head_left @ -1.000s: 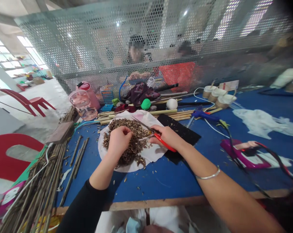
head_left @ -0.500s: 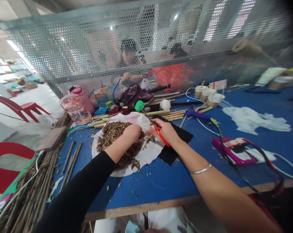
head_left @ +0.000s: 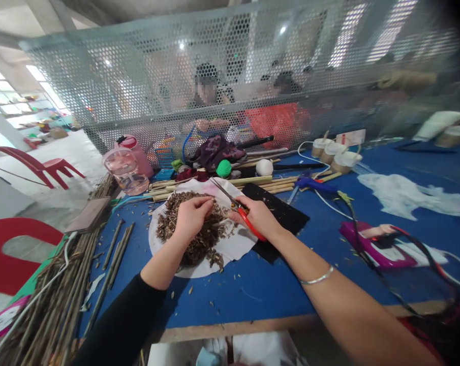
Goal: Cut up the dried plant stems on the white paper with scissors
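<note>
Over the brown heap point(head_left: 205, 235), left hand point(head_left: 190, 217), pinched, contents unclear, has drawn back from red-handled scissors point(head_left: 248, 221) gripped in right hand point(head_left: 258, 215), apparently leaving them clear.

A tall perforated metal screen point(head_left: 134, 76) spans the upper half of the frame, standing behind a blue-topped table point(head_left: 260, 295) with a wooden front edge point(head_left: 230, 329). Small round lights point(head_left: 181, 46) shine through its holes, and bright slatted bands point(head_left: 349, 33) slant across the upper right, where the corner falls dark. At upper left, pale windows point(head_left: 1, 94) glow below a whitish ceiling point(head_left: 6, 18). Beneath them stretches a light grey floor point(head_left: 75, 147). A red chair point(head_left: 56, 165) stands there; another red chair back point(head_left: 42, 231) curves in at lower left.
</note>
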A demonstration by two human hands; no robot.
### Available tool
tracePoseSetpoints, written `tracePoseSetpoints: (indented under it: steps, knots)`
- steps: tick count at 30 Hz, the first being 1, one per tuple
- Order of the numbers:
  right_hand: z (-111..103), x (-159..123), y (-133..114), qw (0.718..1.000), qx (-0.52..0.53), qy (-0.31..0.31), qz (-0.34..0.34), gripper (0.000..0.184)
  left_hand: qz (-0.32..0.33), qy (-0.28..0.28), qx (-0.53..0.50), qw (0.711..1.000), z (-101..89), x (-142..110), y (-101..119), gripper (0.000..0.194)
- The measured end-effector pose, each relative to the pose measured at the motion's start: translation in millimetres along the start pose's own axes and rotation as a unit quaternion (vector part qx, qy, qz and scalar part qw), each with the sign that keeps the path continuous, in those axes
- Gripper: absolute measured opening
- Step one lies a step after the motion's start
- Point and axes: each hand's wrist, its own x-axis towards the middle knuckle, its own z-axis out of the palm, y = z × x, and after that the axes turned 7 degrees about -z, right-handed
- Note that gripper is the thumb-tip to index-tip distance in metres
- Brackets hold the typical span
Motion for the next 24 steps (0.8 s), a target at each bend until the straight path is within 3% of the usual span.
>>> tracePoseSetpoints:
  steps: [3, 6, 10, 14, 18, 24]
  knots:
    - [6.7, -1.9, -7.4, 1.000, 0.003, -0.017, -0.018, 0.045, -0.123, -0.021, -0.257, 0.958, -4.8, -14.7, -3.2, 0.014]
    - [12.0, -3.2, -11.9, 0.999, 0.009, -0.028, -0.038, 0.046, -0.172, -0.029, -0.373, 0.911, -4.2, -22.7, -4.2, 0.008]
    - [15.0, -3.8, -12.8, 0.998, 0.002, -0.043, -0.039, 0.050, -0.188, -0.025, -0.421, 0.887, -2.2, -26.7, -4.0, 0.007]
    - [16.5, -4.2, -14.6, 0.997, 0.007, -0.053, -0.063, 0.056, -0.191, 0.019, -0.447, 0.874, -0.3, -27.9, -6.0, 0.011]
    - [19.8, -4.4, -18.6, 0.992, 0.011, -0.038, -0.117, 0.062, -0.166, 0.014, -0.439, 0.883, 2.3, -30.0, -8.9, 0.012]
    - [22.5, -4.5, -19.9, 0.991, -0.024, -0.005, -0.132, 0.066, -0.158, -0.037, -0.406, 0.899, 6.5, -36.1, -9.9, 0.006]
